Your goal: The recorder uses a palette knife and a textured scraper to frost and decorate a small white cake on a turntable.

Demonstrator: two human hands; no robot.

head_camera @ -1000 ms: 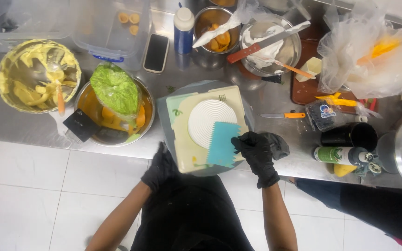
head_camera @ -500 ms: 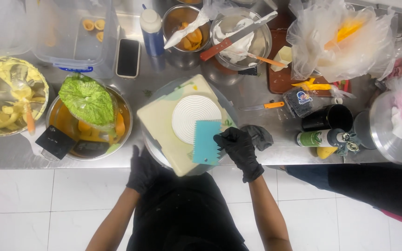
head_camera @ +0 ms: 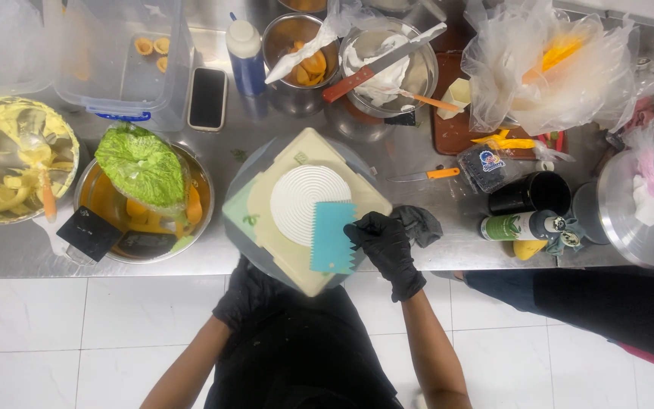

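A: At far left stands a bowl [head_camera: 17, 163] of yellow cream with an orange-handled tool in it; beside it a steel bowl [head_camera: 145, 198] holds orange pieces under a green-printed piping bag [head_camera: 139, 163], and a black card [head_camera: 88, 233] leans on its rim. Behind them sit a clear tub [head_camera: 119, 60] with a blue clip, a dark phone [head_camera: 207, 97] lying flat, and a blue bottle [head_camera: 247, 57] with a white cap.

B: And the middle of the figure?

A: The left hand [head_camera: 245, 291], black-gloved, grips the near edge of the turntable [head_camera: 245, 170]; its fingers curl under the rim, so how tightly cannot be told. On the turntable lies a cream square board [head_camera: 297, 261], turned corner-on, bearing a white cake [head_camera: 308, 203] with ringed grooves.

B: Where does the scraper lie from the grip?

A: The teal scraper [head_camera: 332, 236] stands on the cake's near-right edge, long axis running away from the person, toothed end nearest the body. The right hand [head_camera: 384, 246], also gloved, pinches its right edge, so the tool lies directly left of the grip. The right hand is the nearer to the cake.

B: Rightwards?

A: A grey cloth [head_camera: 418, 223] touches the right hand. Farther on lie an orange-handled knife [head_camera: 425, 176], a dark packet [head_camera: 482, 167] with a round blue-and-red label, a black cup [head_camera: 531, 195], a green-labelled can [head_camera: 520, 226] on its side, crumpled clear bags [head_camera: 550, 68] and a steel lid [head_camera: 637, 220].
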